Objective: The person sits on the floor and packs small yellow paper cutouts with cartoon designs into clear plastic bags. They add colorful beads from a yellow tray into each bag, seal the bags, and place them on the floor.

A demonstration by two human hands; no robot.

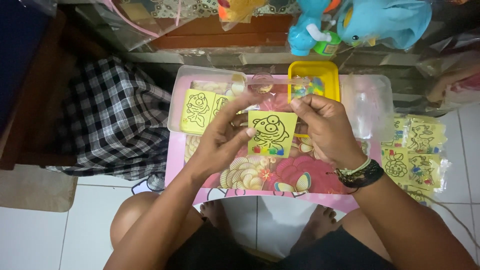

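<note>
A small pink table (330, 192) with a flower and butterfly pattern is standing over the person's bare feet on the white tiled floor (45, 235). At its far edge a clear plastic tray (176, 100) is holding more yellow picture cards (197, 111), and a yellow tray (314, 70) beside it is holding small colourful bits (too small to tell apart). A stack of bagged yellow cards (417, 152) is lying on the floor to the right, checked cloth (112, 120) is lying to the left, and blue plush toys (380, 20) are sitting beyond the table. The yellow card (271, 133), printed with a black cartoon fish outline and a row of coloured spots along its near edge, is being held above the table's middle, nearly square, face up, its picture standing upright toward the person. The left hand (225, 135) is pinching the card's left edge, thumb on top. The right hand (325, 127) is gripping its upper right corner with curled fingers, hiding that corner.
</note>
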